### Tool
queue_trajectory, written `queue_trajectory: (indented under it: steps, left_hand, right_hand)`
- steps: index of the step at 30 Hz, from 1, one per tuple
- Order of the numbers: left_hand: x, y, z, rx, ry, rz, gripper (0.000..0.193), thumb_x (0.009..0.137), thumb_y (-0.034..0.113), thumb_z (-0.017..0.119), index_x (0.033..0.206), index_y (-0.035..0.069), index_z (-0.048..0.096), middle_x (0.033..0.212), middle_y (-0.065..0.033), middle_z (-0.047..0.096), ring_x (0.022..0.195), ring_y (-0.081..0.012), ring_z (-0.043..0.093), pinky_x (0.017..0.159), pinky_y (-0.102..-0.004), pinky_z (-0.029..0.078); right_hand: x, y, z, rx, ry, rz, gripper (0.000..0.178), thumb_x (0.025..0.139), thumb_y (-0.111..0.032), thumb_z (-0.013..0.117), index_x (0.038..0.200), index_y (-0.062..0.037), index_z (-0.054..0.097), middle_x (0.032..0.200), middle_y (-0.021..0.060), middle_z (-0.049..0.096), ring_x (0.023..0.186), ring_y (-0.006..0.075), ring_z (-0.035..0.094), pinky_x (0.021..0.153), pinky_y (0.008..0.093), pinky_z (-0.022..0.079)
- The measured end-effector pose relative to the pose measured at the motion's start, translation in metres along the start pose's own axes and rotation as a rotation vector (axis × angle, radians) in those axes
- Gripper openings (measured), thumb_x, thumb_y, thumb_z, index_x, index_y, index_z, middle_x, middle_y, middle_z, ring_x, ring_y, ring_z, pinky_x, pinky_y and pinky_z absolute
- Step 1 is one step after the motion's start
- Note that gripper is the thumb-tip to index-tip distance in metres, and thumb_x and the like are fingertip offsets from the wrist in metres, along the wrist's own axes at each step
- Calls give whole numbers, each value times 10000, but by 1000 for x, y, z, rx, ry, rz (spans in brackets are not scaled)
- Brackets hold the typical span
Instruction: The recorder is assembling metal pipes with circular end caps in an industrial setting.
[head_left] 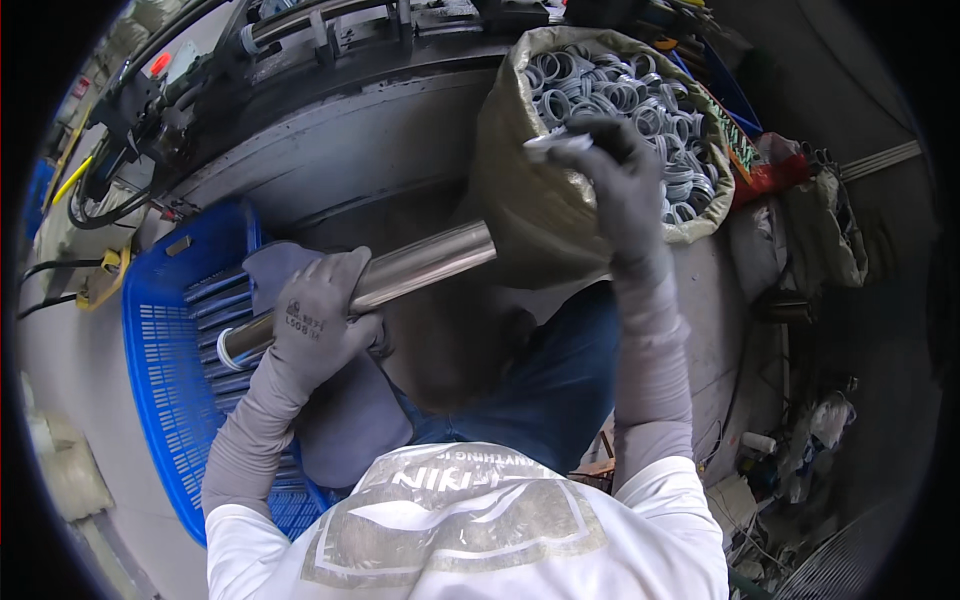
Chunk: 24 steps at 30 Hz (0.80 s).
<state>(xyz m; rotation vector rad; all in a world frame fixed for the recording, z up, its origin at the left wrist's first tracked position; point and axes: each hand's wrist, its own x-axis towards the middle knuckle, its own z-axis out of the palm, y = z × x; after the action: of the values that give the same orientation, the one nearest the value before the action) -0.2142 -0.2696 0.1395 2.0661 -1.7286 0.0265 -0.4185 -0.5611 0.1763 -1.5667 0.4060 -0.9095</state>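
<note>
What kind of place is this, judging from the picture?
Probably a factory or metal workshop: a sack full of grey rings, a blue crate of metal tubes, and heavy machinery behind them.

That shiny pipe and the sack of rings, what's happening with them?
A person in grey gloves is working over a blue crate. The left hand grips a shiny metal tube that points toward a sack full of pale plastic rings. The right hand is up at the sack, pinching one ring.
</note>
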Motion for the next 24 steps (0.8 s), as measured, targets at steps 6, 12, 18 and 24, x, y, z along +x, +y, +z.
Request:
queue_trajectory:
  steps: [6, 12, 18, 24]
  left_hand:
    - [1, -2, 2, -5, 16, 6, 672, 667, 194, 764, 1298, 46, 585, 1107, -156, 682, 1008, -353, 671, 854, -474, 519]
    - [-2, -2, 3, 12, -20, 1, 657, 683, 199, 760, 1298, 46, 585, 1093, -148, 678, 1003, -345, 672, 856, -469, 524]
    - [0, 1, 6, -10, -38, -17, 628, 699, 184, 758, 1281, 6, 599, 1100, -196, 687, 1018, -389, 673, 876, -481, 528]
    - [-1, 4, 5, 1, -32, 21, 645, 698, 174, 771, 1291, -1, 589, 1100, -193, 677, 1017, -389, 662, 882, -480, 521]
  right_hand:
    - [-62, 27, 59, 52, 82, 292, 424, 939, -222, 715, 1278, 25, 652, 1108, 81, 711, 1019, 139, 651, 878, 285, 523]
    - [-64, 54, 47, -354, -298, 131, 371, 823, 9, 766, 1179, -30, 670, 1259, 136, 695, 1106, 254, 707, 926, 361, 597]
    - [-75, 71, 86, -510, 66, -262, 215, 971, -150, 574, 1101, -31, 697, 1022, 162, 712, 967, 293, 703, 892, 377, 549]
    - [-81, 75, 100, -220, 223, -184, 222, 1049, -116, 530, 1105, 40, 678, 1013, 140, 728, 902, 252, 745, 817, 328, 589]
